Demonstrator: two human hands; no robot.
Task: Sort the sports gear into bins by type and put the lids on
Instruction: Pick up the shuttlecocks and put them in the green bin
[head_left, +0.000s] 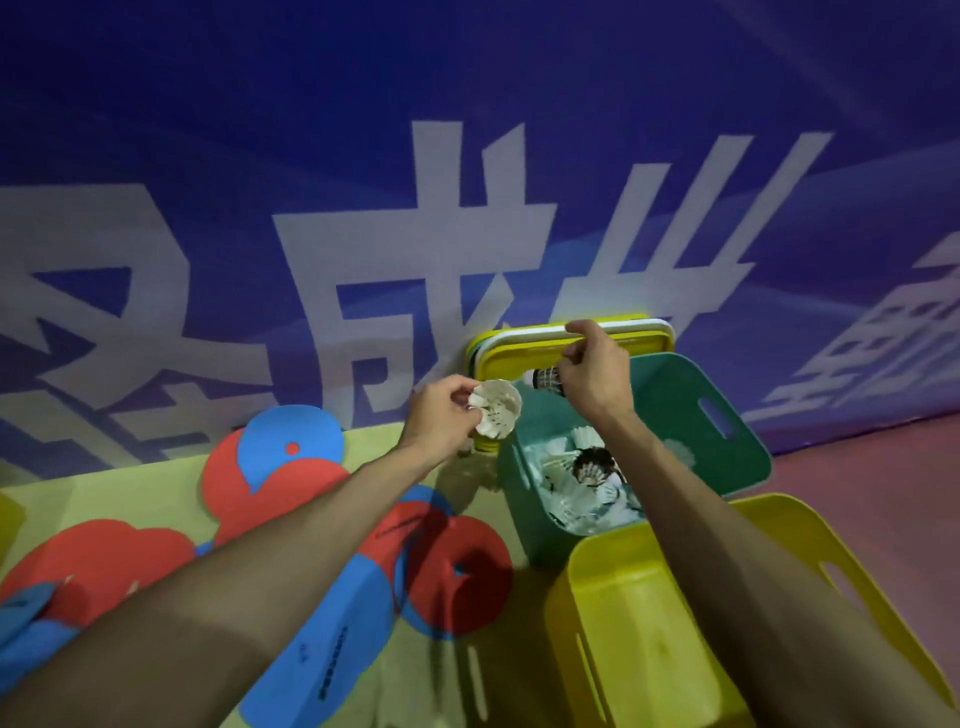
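Note:
My left hand (441, 415) pinches a white feather shuttlecock (498, 410) just left of the green bin (727, 447). My right hand (592, 374) holds a second shuttlecock (545, 378), dark-banded with a white cork, above the far rim of that bin. Several shuttlecocks (587, 483) lie inside the green bin. An empty yellow bin (649, 623) stands nearer to me, under my right forearm. Yellow and white lids (519, 348) lean stacked against the wall behind the green bin.
Red and blue flat discs and paddles (291, 467) lie spread over the yellow-green floor on the left. A blue banner wall (467, 156) with large white characters rises just behind the bins. Reddish floor (883, 493) lies to the right.

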